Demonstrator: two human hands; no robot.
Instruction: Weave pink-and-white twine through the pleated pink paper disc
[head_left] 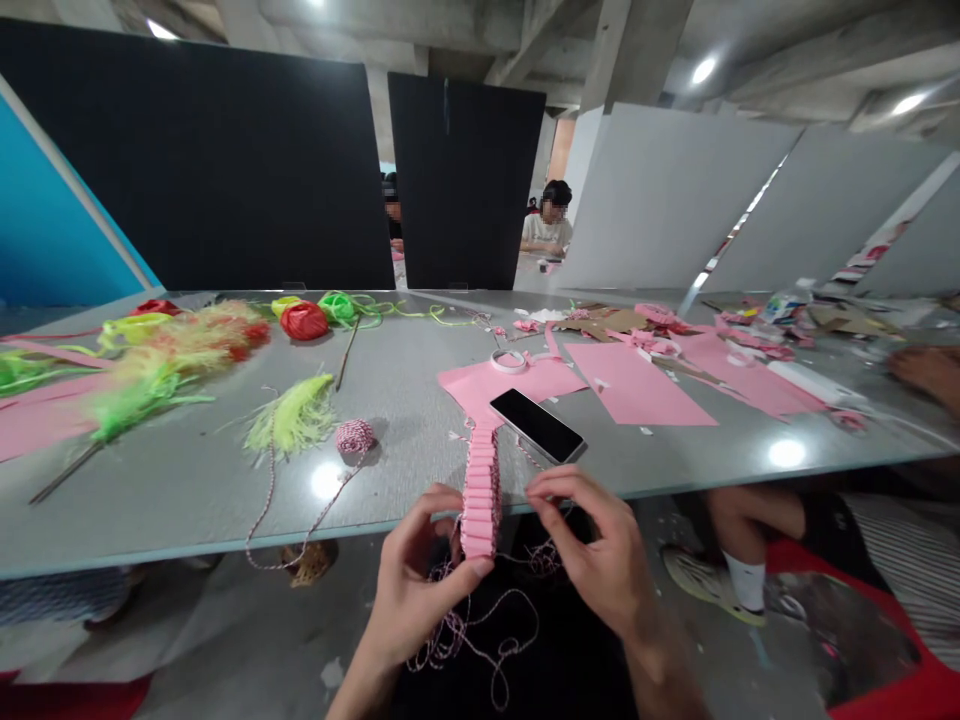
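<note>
My left hand (pixel 424 570) is closed around the near end of a narrow pleated pink paper strip (pixel 480 490), its thumb pressed on the folds. The strip stretches away over the table edge, with red-and-white cord along its right side. To the right of it, my right hand (pixel 592 540) is closed in a pinch; what lies between the fingertips is too small to make out, though cord shows near them. Loose loops of red-and-white cord (pixel 506 650) hang below my hands over my lap. A phone (pixel 538 425) lies just beyond the strip, partly on a pink paper sheet (pixel 457 385).
A ball of the same cord (pixel 355 437) sits left on the grey table (pixel 405 400). Further left are fluffy yellow-green fringe (pixel 300 415), a red bundle (pixel 304 320) and a stick (pixel 347 355). Pink sheets (pixel 637 385) and a tape roll (pixel 508 361) lie beyond. Another person's leg (pixel 754 540) is at right.
</note>
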